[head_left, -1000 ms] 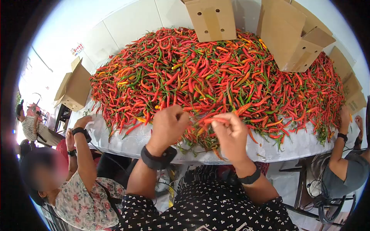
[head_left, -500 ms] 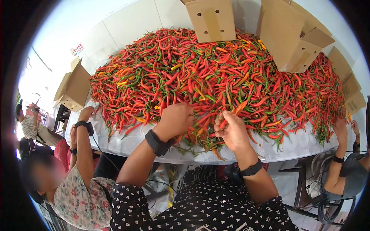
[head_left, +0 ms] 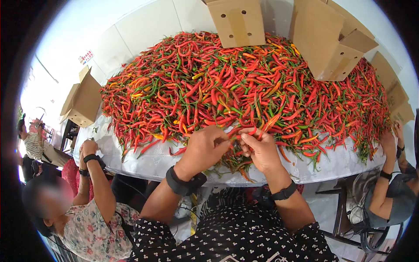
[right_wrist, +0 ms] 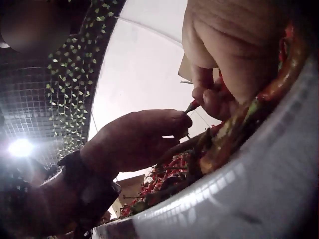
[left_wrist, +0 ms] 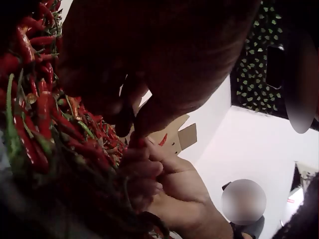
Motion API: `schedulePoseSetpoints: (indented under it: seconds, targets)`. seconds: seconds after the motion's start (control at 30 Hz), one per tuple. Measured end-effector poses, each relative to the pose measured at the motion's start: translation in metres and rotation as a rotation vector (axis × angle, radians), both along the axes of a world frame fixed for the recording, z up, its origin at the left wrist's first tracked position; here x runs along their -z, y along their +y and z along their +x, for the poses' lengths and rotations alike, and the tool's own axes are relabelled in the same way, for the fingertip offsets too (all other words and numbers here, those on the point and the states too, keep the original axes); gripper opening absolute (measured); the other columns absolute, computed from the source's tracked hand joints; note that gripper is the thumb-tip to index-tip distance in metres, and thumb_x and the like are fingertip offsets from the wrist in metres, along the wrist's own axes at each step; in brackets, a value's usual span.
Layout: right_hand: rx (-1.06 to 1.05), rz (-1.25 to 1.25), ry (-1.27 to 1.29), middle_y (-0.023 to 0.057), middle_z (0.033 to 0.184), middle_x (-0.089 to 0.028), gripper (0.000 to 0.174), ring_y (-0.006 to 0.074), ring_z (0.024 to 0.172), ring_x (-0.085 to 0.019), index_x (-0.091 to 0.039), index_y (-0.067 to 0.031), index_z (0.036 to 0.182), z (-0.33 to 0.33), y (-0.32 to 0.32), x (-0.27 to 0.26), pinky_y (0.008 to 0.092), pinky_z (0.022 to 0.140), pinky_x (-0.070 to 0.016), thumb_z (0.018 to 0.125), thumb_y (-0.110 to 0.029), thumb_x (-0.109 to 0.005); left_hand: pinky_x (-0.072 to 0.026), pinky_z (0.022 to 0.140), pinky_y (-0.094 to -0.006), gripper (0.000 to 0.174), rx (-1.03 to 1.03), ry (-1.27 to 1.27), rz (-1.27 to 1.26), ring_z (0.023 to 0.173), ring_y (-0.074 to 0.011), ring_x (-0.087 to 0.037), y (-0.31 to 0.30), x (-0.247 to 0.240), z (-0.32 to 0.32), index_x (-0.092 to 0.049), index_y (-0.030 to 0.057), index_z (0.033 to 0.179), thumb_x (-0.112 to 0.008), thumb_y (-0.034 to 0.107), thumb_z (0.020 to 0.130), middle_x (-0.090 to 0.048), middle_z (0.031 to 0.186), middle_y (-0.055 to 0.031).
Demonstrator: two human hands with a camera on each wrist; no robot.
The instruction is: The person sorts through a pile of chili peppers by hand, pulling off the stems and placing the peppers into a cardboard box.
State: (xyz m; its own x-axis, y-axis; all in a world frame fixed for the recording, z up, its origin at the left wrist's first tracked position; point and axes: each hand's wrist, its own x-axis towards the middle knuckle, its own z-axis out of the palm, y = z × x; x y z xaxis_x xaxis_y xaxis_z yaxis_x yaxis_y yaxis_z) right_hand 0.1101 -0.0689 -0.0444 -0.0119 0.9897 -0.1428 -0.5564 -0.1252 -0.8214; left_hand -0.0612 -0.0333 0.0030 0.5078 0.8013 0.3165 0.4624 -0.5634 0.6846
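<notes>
Red, orange and green chillies (head_left: 244, 87) lie heaped on the table. At the heap's front edge my left hand (head_left: 205, 149) and right hand (head_left: 263, 153) face each other, close together. Between right thumb and fingers is a red chilli (head_left: 252, 132), mostly covered by them. The right wrist view shows my left hand (right_wrist: 137, 137) pinching the green stem end (right_wrist: 190, 106) of this chilli, while my right hand (right_wrist: 234, 50) grips its red part. In the left wrist view my left hand (left_wrist: 149, 64) is dark and meets the right hand (left_wrist: 174, 191) at the chilli.
Cardboard boxes stand behind the heap (head_left: 238, 24) (head_left: 327, 43) and at its left (head_left: 85, 98). One person (head_left: 98, 214) sits at the left, another (head_left: 395, 192) at the right, hands by the table. Loose stems and green bits (head_left: 235, 163) lie before the heap on the pale tablecloth (head_left: 152, 161).
My left hand has come down and to the right, nearer my right hand, and now pinches the chilli's stem. The right fingers have shifted slightly. The neighbours' hands have moved too.
</notes>
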Motion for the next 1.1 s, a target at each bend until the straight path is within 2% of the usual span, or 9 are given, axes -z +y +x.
schedulePoseSetpoints:
  seconds: [0.03,0.27,0.33,0.63,0.77,0.87,0.97,1.03,1.1]
  targets:
    - [-0.004,0.018,-0.016,-0.0014,0.068,-0.054,0.014,0.0066,0.055,-0.048,-0.06,-0.0035,0.094,0.0,0.0,0.001,0.0211,0.048,-0.0364,0.084,-0.013,-0.06,-0.0455,0.058,-0.0342,0.011,-0.019,-0.016,-0.053,0.064,-0.0263,-0.059,0.0,0.001,0.001,-0.062,0.0008,0.078,-0.065,0.01,0.073,-0.058,0.071,-0.0131]
    - [-0.009,0.013,-0.064,-0.002,0.068,-0.053,0.013,0.0058,0.054,-0.045,-0.06,-0.0036,0.094,0.0,-0.002,0.0,0.0202,0.049,-0.0338,0.084,-0.012,-0.06,-0.0444,0.06,-0.0341,0.011,0.009,-0.01,-0.172,0.067,-0.0256,-0.058,-0.003,0.003,0.004,-0.06,0.0001,0.082,-0.062,0.01,0.076,-0.057,0.072,-0.0126]
    - [-0.011,0.011,-0.059,-0.0016,0.068,-0.053,0.014,0.006,0.054,-0.045,-0.06,-0.0038,0.093,0.0,-0.003,0.0,0.0203,0.048,-0.0334,0.084,-0.014,-0.061,-0.0373,0.053,-0.0247,0.009,0.089,-0.071,-0.182,0.062,-0.0075,-0.046,-0.002,0.007,0.003,-0.06,-0.0005,0.082,-0.062,0.007,0.08,-0.051,0.07,-0.0029]
    - [-0.032,-0.089,0.053,0.0003,0.066,-0.053,0.014,0.0077,0.051,-0.044,-0.058,-0.0057,0.087,0.004,-0.003,0.002,0.022,0.046,-0.0339,0.085,-0.019,-0.062,-0.0375,0.058,-0.0238,0.007,0.228,-0.233,-0.414,0.066,-0.0066,-0.045,-0.004,0.01,0.004,-0.058,-0.0004,0.083,-0.061,0.006,0.082,-0.051,0.072,-0.0002]
    - [-0.003,-0.118,0.114,0.0,0.065,-0.052,0.015,0.0079,0.052,-0.045,-0.057,-0.0062,0.087,0.005,0.0,-0.001,0.0221,0.046,-0.0341,0.086,-0.021,-0.06,-0.0376,0.059,-0.0228,0.005,0.403,-0.295,-0.319,0.067,-0.006,-0.046,-0.01,0.006,0.01,-0.058,-0.0002,0.082,-0.06,0.005,0.083,-0.05,0.072,-0.0002]
    - [-0.001,-0.117,0.189,0.0005,0.064,-0.051,0.017,0.0091,0.052,-0.045,-0.056,-0.0065,0.086,0.007,0.0,0.003,0.0234,0.046,-0.0346,0.088,-0.024,-0.056,-0.0383,0.058,-0.0234,0.006,0.306,-0.198,-0.319,0.066,-0.0072,-0.047,-0.007,-0.004,-0.002,-0.059,0.0003,0.081,-0.062,0.005,0.08,-0.051,0.072,-0.0003]
    - [-0.06,-0.033,0.292,0.0016,0.065,-0.051,0.02,0.0107,0.052,-0.045,-0.055,-0.0067,0.084,0.009,0.001,0.007,0.0251,0.046,-0.0354,0.09,-0.026,-0.053,-0.0401,0.057,-0.0249,0.007,0.023,-0.057,-0.212,0.065,-0.0111,-0.051,0.001,-0.019,-0.025,-0.061,0.0016,0.081,-0.064,0.005,0.075,-0.053,0.072,-0.0032]
    - [-0.087,-0.02,0.292,0.0027,0.067,-0.053,0.021,0.012,0.053,-0.047,-0.054,-0.0059,0.082,0.008,0.002,0.008,0.0264,0.047,-0.0368,0.091,-0.025,-0.051,-0.0437,0.058,-0.0298,0.012,-0.197,0.216,0.152,0.066,-0.0195,-0.056,0.013,-0.016,-0.041,-0.063,0.0038,0.082,-0.062,0.005,0.069,-0.056,0.074,-0.0079]
    - [-0.075,-0.014,0.26,0.0029,0.068,-0.053,0.021,0.0119,0.054,-0.048,-0.054,-0.0054,0.082,0.007,0.002,0.007,0.0264,0.048,-0.0374,0.091,-0.024,-0.051,-0.0448,0.06,-0.0324,0.014,-0.17,0.258,0.21,0.068,-0.0233,-0.057,0.023,-0.011,-0.053,-0.064,0.0044,0.082,-0.061,0.005,0.069,-0.056,0.075,-0.0099]
